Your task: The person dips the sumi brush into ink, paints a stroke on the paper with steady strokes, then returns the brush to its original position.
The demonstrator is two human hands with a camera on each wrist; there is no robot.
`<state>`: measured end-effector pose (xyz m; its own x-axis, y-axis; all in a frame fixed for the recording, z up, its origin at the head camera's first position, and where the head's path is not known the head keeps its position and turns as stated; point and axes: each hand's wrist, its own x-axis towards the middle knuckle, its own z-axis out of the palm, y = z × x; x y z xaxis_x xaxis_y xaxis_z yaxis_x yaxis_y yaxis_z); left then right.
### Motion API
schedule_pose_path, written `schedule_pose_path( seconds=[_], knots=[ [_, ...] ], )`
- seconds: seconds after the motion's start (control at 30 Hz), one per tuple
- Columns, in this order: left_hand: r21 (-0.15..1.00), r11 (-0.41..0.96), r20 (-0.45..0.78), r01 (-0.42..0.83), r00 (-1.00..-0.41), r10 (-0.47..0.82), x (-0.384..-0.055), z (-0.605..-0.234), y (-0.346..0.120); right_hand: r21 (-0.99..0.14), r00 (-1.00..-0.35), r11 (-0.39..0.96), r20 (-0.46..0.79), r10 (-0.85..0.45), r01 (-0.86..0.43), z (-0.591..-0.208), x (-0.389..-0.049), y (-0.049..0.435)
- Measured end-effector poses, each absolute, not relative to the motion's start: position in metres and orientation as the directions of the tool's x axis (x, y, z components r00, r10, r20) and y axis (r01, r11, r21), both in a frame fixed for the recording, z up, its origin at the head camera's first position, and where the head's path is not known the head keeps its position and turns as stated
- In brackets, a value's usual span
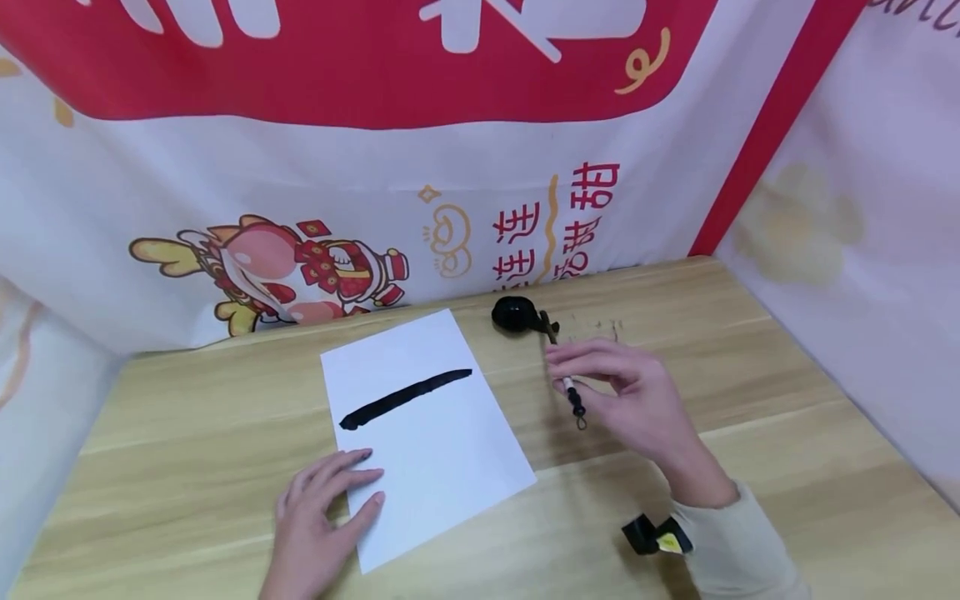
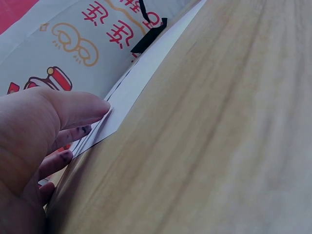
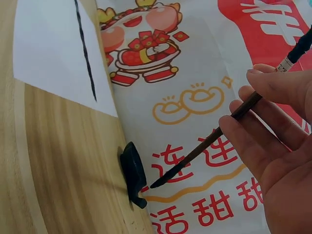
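A white sheet of paper lies on the table with one thick black stroke across it. On its left edge rests my left hand, fingers fairly straight and a little spread; dark smudges mark some fingertips. My right hand pinches a writing brush between thumb and fingers, its dark tip pointing down. That tip is close to the spout-like end of a small black ink dish; in the right wrist view, tip and dish appear slightly apart.
A wooden table runs back to a white and red printed cloth. Dark smears mark the wood right of the dish. A black strap piece with a yellow label is at my right wrist.
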<state>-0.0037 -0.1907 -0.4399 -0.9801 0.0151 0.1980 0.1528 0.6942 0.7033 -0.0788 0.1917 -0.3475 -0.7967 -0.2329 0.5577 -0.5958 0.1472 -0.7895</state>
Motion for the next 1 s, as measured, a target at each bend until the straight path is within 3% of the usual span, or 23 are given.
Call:
schedule_pose_path(
  seconds=[0.4, 0.83, 1.0],
  knots=[
    [0.685, 0.704, 0.248, 0.190, -0.969, 0.020, -0.004, -0.439, -0.190, -0.707, -0.774, 0.315, 0.578, -0.258, -0.633, -0.354, -0.076, 0.196],
    [0.689, 0.704, 0.232, 0.172, -0.973, 0.011, -0.005, -0.438, -0.190, -0.706, -0.773, 0.319, 0.548, -0.321, -0.633, -0.366, -0.077, 0.202],
    [0.690, 0.705, 0.231, 0.164, -0.973, 0.000, -0.004, -0.439, -0.192, -0.720, -0.804, 0.361, 0.505, -0.313, -0.593, -0.363, -0.073, 0.196]
  ],
)
